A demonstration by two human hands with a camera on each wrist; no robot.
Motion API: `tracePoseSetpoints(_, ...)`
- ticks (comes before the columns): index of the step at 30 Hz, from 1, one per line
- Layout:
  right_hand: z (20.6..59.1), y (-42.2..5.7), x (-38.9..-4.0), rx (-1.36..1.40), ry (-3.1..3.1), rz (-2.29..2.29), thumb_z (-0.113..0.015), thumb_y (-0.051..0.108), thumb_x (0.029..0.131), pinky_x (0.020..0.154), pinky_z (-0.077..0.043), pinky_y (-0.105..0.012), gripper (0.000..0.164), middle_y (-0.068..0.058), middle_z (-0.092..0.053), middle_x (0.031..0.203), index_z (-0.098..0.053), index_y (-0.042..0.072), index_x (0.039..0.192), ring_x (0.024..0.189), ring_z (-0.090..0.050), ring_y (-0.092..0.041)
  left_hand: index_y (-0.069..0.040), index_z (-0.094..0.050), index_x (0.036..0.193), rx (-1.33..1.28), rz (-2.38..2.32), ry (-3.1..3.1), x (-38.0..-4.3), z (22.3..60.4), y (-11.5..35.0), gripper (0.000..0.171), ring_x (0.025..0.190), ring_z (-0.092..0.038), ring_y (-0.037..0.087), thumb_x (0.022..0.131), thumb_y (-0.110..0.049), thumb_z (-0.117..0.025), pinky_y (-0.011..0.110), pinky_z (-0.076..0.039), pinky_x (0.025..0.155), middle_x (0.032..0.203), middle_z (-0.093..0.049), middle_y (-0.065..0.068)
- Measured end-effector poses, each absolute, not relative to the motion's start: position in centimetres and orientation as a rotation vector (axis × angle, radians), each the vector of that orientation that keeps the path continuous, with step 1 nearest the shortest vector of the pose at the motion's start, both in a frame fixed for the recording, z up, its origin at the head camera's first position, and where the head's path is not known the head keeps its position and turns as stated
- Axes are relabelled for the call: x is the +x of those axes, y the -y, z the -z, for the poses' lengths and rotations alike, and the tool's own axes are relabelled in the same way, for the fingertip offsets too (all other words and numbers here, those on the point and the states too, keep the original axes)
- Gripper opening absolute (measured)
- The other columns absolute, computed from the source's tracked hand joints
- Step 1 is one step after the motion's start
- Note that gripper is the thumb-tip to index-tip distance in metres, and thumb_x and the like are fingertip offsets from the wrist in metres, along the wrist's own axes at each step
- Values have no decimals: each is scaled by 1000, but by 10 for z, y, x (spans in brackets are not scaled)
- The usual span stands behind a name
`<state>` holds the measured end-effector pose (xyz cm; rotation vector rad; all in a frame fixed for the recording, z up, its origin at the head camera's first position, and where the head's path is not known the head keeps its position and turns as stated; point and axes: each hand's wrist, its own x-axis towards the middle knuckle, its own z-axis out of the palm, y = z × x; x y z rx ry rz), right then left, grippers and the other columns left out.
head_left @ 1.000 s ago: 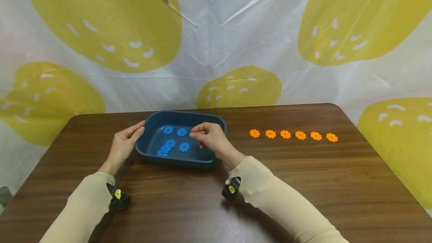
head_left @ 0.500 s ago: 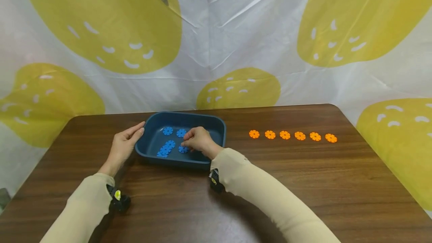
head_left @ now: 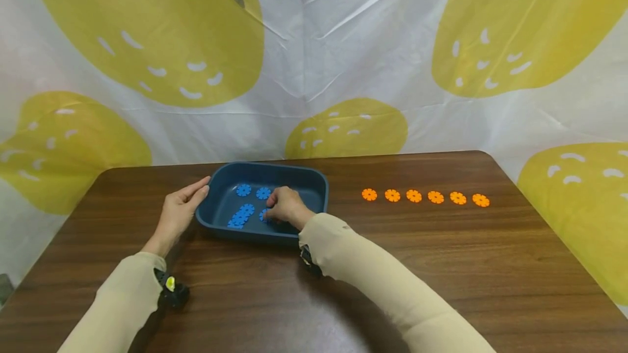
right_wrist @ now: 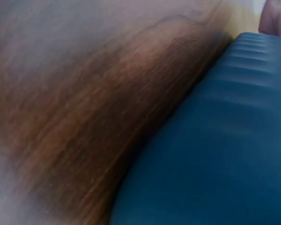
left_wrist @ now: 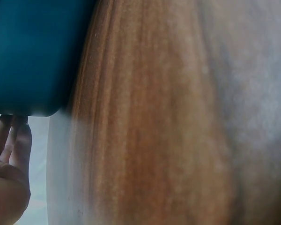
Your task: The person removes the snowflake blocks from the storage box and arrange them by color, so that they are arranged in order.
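Several blue notched interlocking discs (head_left: 243, 190) lie in a dark blue plastic basin (head_left: 314, 178) in the head view. My left hand (head_left: 177, 211) reaches to the basin's left end, with nearly straight fingers and thumb touching the rim. In the left wrist view those fingers (left_wrist: 21, 145) meet the basin wall (left_wrist: 33, 56). Inside the basin, my right hand (head_left: 288, 207) has curled fingers at the near right blue disc (head_left: 263, 215) and pinches its edge; the hand covers part of that disc. In the right wrist view only the basin's outer side (right_wrist: 215, 154) shows well, not the fingertips.
A row of several orange notched discs (head_left: 414, 195) lies on the brown wooden table (head_left: 417, 266) to the right of the basin. Other blue discs (head_left: 241, 215) overlap in the basin's near left part. A fruit-patterned cloth (head_left: 314, 70) hangs behind the table.
My right hand has moved left and down into the basin, from above its right part to the near right blue disc. The left hand stays at the rim.
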<state>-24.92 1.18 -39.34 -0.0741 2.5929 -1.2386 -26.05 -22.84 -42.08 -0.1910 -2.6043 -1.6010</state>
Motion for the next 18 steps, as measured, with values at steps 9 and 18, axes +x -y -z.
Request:
tracePoseSetpoints(9, 396, -8, -250, -107, -2679, 1081, -78, 6, 75, 52, -43, -21, 23, -3, -52, 79, -59, 3, 87, 57, -52, -12, -9, -50, 137, -181, 1586, 2618, -260, 420, 228, 52, 121, -51, 10, 96, -40, -50, 7, -41, 86, 138, -49, 12)
tracePoseSetpoints(18, 396, -9, -250, -140, -2756, 941, -80, 12, 75, 70, -45, -28, 24, -1, -56, 83, -60, 6, 87, 77, -49, -15, -9, -48, 138, -182, 1597, 2628, -260, 420, 227, 52, 128, -45, 26, 97, -40, -49, 28, -43, 99, 140, -47, 12)
